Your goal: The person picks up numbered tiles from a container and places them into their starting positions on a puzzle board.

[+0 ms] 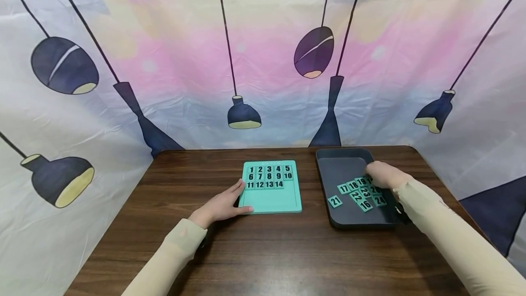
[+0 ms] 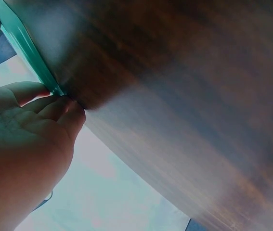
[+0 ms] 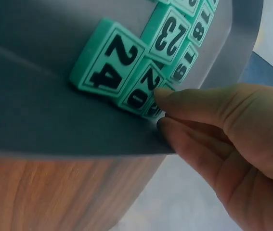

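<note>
A turquoise number board (image 1: 271, 200) lies on the table, with tiles 1 to 14 set in rows in its upper part. My left hand (image 1: 219, 204) holds the board at its lower left, fingers along the left edge and thumb at the bottom edge. Inside the dark grey tray (image 1: 337, 161) my right hand (image 1: 386, 175) pinches a partly hidden number tile (image 3: 154, 109) between thumb and fingers. That tile sits beside tile 20 (image 3: 141, 89), close to the tray wall. Tile 24 (image 3: 110, 62), tile 23 (image 3: 167, 33) and several others cluster nearby.
Tile 21 (image 1: 334, 201) lies apart from the cluster, near the tray's left wall. Board and tray rest on a brown wooden table (image 1: 263, 250). Behind it hangs a cloth (image 1: 185, 118) printed with lamps.
</note>
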The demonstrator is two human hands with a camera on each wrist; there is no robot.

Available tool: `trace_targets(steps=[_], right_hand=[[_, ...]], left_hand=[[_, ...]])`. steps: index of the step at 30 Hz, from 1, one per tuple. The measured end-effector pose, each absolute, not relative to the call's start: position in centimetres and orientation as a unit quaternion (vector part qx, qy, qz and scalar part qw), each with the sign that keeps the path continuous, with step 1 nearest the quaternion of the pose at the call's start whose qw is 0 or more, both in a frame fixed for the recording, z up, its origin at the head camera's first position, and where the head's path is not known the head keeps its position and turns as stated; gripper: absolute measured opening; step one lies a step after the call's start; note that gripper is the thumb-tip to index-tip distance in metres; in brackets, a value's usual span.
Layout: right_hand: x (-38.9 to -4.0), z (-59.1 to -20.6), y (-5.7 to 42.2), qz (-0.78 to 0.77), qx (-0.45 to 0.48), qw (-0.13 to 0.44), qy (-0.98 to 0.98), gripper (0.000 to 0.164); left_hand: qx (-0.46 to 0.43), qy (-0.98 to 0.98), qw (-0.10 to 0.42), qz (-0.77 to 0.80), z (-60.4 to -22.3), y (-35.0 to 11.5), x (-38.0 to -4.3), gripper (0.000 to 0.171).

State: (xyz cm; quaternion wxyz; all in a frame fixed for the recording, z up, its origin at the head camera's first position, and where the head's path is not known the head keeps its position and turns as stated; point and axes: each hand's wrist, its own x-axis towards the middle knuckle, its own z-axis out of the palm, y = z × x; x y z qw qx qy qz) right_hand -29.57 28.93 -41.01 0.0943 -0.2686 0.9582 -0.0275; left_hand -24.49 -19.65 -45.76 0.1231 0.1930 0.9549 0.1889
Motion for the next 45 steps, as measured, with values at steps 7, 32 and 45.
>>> trace_targets(steps=[7,32,45], right_hand=[[-29.9,-41.1,29.2,-0.005,-0.299,0.081,0.951,0.014],[-31.7,-41.1,28.2,-0.104,-0.282,0.037,0.953,0.033],[-32.4,-40.1,21.5,-0.213,-0.307,0.041,0.927,0.038]], left_hand=[[0.194,0.955,0.123,0.188,-45.7,-19.6,-24.5,0.097],[0.197,0.953,0.123,0.194,-45.7,-19.7,-24.3,0.097],[0.196,0.954,0.124,0.191,-45.7,-19.6,-24.3,0.097]])
